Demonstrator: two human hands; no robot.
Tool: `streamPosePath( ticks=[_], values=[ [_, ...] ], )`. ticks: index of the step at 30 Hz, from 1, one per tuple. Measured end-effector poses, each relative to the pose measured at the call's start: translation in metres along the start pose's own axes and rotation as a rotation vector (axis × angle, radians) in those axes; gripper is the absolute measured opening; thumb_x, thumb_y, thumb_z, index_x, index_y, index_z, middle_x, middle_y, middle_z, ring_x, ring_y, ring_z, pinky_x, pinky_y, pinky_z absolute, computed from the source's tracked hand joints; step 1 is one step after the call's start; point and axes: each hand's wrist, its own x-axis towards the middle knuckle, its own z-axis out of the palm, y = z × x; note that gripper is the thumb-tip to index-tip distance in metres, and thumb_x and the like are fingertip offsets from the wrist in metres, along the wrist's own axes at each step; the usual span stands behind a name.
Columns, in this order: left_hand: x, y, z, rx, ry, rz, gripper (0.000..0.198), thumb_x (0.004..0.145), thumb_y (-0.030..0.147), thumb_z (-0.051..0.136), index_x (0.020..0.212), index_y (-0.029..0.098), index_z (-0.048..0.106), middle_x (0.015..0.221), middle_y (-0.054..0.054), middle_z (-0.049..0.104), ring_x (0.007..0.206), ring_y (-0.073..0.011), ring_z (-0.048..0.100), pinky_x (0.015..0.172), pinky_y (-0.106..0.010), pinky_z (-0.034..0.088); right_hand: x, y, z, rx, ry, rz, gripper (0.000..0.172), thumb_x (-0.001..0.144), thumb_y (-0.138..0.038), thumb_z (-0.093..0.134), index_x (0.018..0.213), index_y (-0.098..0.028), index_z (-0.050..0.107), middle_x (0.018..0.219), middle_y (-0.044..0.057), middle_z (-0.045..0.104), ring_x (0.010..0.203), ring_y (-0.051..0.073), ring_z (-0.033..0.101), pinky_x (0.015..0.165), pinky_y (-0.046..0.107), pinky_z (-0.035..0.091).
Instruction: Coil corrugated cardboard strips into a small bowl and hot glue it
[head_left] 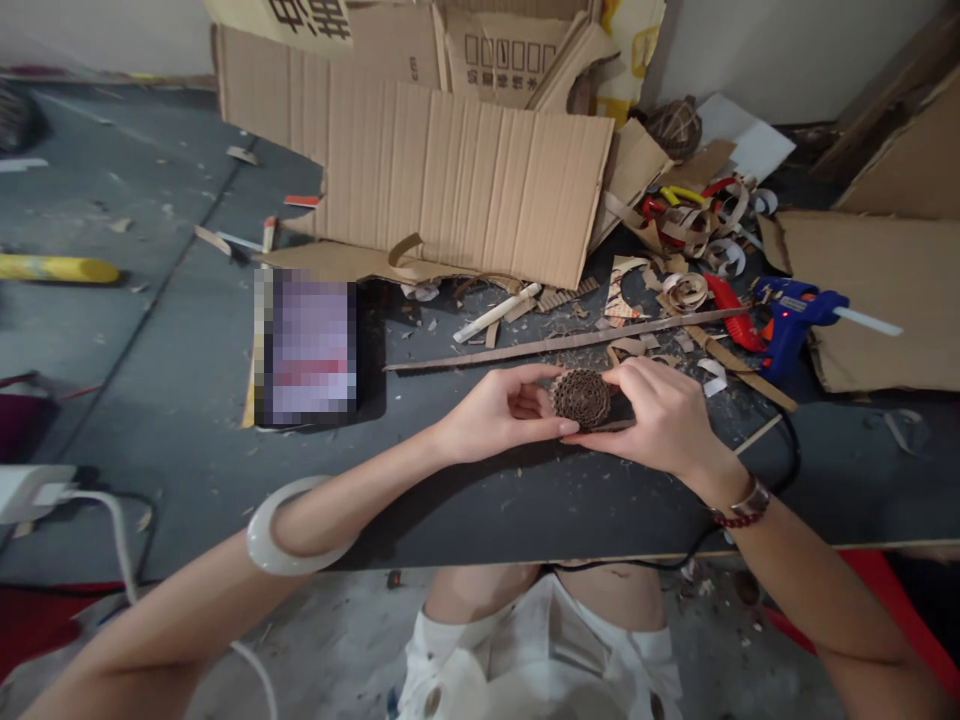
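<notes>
Pinching a coiled cardboard disc (581, 397) between them, both hands grasp it just above the tabletop (487, 500): the left hand (499, 412) at its left edge, the right hand (664, 418) cupped over its right side. The disc is round, faces up, and sits equally near each hand. Both forearms angle inward; a strip possibly trails under the right palm.

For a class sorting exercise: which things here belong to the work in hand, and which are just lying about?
In hand: coiled cardboard disc, gripped by left hand and right hand; likely also long strip, glue gun.
Lying about: corrugated sheet, yellow tube, curled offcuts.
</notes>
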Motion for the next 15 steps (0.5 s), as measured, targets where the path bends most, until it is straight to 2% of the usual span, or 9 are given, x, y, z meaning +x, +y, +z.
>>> streamPosePath(
  ticks=[4, 10, 12, 15],
  values=[
    [0.0, -0.004, 0.001, -0.012, -0.025, -0.001, 0.045, 0.073, 0.028, 0.074, 0.111, 0.011, 0.058, 0.081, -0.005, 0.069, 0.069, -0.0135, 0.067, 0.068, -0.025, 0.056, -0.001, -0.002, 0.002, 0.003, -0.013, -0.005, 0.052, 0.077, -0.063, 0.06, 0.09, -0.013, 0.06, 0.082, 0.01, 0.066, 0.077, 0.022, 0.065, 0.068, 0.032, 0.051],
    [0.001, 0.0, -0.006, -0.014, 0.022, 0.003, 0.043, 0.072, 0.026, 0.075, 0.109, 0.01, 0.06, 0.083, -0.006, 0.07, 0.069, -0.0134, 0.068, 0.07, -0.026, 0.057, -0.001, 0.002, -0.003, 0.038, -0.133, 0.006, 0.055, 0.082, -0.049, 0.062, 0.12, -0.01, 0.054, 0.11, 0.013, 0.066, 0.102, 0.025, 0.063, 0.087, 0.037, 0.052],
    [0.001, 0.002, -0.008, -0.026, -0.004, -0.018, 0.045, 0.073, 0.026, 0.074, 0.111, 0.01, 0.06, 0.085, -0.006, 0.071, 0.068, -0.0133, 0.068, 0.07, -0.026, 0.057, 0.0, 0.004, -0.006, 0.049, -0.148, 0.016, 0.056, 0.082, -0.046, 0.063, 0.125, -0.011, 0.052, 0.114, 0.013, 0.065, 0.106, 0.026, 0.061, 0.092, 0.038, 0.051],
    [0.0, 0.004, -0.011, -0.035, -0.083, -0.065, 0.045, 0.073, 0.025, 0.074, 0.113, 0.009, 0.06, 0.084, -0.006, 0.071, 0.066, -0.0132, 0.068, 0.068, -0.026, 0.057, 0.001, 0.006, -0.01, 0.081, -0.157, 0.021, 0.064, 0.079, -0.051, 0.065, 0.127, -0.011, 0.052, 0.115, 0.013, 0.064, 0.107, 0.028, 0.06, 0.093, 0.041, 0.05]
  ],
)
